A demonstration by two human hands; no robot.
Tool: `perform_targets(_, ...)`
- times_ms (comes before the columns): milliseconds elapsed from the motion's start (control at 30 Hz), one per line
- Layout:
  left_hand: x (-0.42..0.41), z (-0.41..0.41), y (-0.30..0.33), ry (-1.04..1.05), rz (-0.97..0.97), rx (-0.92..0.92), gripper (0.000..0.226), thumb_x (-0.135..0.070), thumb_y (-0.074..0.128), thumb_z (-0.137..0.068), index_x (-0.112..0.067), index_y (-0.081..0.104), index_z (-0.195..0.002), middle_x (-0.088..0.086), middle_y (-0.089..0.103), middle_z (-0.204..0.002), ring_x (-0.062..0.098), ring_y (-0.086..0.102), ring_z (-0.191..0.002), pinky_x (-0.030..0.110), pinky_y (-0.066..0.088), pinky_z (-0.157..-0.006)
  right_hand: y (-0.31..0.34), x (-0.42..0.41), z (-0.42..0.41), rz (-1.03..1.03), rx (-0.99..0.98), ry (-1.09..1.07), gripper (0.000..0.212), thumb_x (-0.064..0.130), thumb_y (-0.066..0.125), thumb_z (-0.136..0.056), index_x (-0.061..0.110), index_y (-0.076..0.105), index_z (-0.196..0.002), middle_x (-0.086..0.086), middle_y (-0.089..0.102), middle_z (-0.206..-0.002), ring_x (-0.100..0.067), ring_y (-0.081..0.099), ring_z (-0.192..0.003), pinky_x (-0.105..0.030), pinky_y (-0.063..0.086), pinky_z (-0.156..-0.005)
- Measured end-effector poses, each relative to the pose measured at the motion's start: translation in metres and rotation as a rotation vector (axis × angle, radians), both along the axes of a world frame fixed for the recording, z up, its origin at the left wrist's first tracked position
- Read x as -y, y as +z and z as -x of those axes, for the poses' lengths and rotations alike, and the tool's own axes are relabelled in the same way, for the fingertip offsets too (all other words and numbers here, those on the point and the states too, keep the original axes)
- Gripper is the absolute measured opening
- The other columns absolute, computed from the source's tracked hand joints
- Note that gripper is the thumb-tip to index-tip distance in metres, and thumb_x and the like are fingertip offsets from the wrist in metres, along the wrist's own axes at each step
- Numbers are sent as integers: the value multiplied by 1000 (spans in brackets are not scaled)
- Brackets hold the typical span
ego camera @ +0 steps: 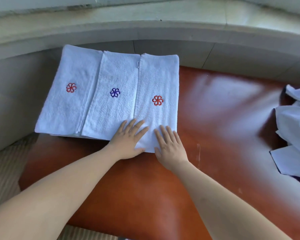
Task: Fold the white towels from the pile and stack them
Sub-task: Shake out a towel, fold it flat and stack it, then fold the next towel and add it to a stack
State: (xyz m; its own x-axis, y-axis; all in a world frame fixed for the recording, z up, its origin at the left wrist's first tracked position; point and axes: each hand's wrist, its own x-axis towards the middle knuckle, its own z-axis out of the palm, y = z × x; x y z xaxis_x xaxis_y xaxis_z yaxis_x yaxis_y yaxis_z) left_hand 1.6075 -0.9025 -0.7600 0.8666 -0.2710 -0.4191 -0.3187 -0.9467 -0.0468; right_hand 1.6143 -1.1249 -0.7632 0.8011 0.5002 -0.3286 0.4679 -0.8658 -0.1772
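Far left on the glossy reddish-brown table (215, 104), a folded white towel with a red pinwheel emblem (68, 94), lying flat, its left edge overhanging the table's corner. Just beside it and overlapping its right edge, a second folded towel with a blue emblem (113, 101), a small label at its upper right hem. Next, overlapping that one in turn, a third folded towel with a red emblem (158, 87), nearest the table's middle. On the near end of this third towel, left hand (128, 141), palm down, fingers straight and slightly spread, pressing flat across the seam between the blue-emblem towel and the red one, thumb at the near edge. Immediately right of it, right hand (169, 146), also palm down with fingers extended and close together, pressing the same towel's near right corner; nothing pinched by either hand. Well apart at the far right edge, a rumpled pile of unfolded white towels (294, 129). Behind everything, a pale curved stone ledge (145, 30).
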Motion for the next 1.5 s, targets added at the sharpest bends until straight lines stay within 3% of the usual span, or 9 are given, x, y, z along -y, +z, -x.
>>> perform_targets(133,12,7,42,38,-22,-100,79,-54,44,-100,-33,1,-163,-1,-4,-171,26,3,-157,53,0,-125,37,10,5,27,-113,17,71,38,46,-101,20,14,-163,-4,8,-170,-25,4,-157,-41,7,-127)
perform_targets(267,29,6,98,60,35,-36,74,-54,43,-102,-29,9,-163,-2,5,-171,23,9,-156,50,6,-125,92,21,4,33,-105,-87,70,45,46,-102,21,18,-162,-4,13,-169,-24,9,-156,-40,9,-126)
perform_targets(533,65,15,210,22,262,72,72,-46,49,-102,-26,16,-162,-1,9,-170,23,14,-155,46,33,-117,205,50,39,-82,-34,-368,64,46,53,-99,22,36,-155,-1,35,-161,-24,30,-149,-38,24,-121)
perform_targets(833,125,50,294,-90,382,146,68,-41,51,-101,-25,21,-161,-6,15,-168,21,24,-150,46,40,-112,299,107,97,-97,18,-533,64,48,50,-99,23,35,-157,-2,37,-159,-25,35,-145,-39,32,-114)
perform_targets(1067,205,65,335,-208,403,166,69,-41,51,-101,-24,20,-161,-5,13,-169,22,22,-152,43,34,-116,347,181,136,-80,86,-663,61,47,50,-100,24,38,-154,-3,40,-157,-26,38,-143,-40,34,-115)
perform_targets(1333,322,79,354,-309,427,160,71,-42,51,-101,-24,20,-162,-3,13,-169,24,22,-152,42,32,-118,368,294,177,-83,143,-767,58,43,51,-100,23,39,-153,-3,38,-159,-28,39,-143,-41,36,-112)
perform_targets(1500,409,95,352,-318,425,138,71,-43,52,-100,-25,21,-161,-3,13,-169,25,24,-151,44,32,-118,365,385,200,-83,129,-770,55,43,52,-98,25,44,-150,2,40,-157,-24,49,-134,-39,44,-105)
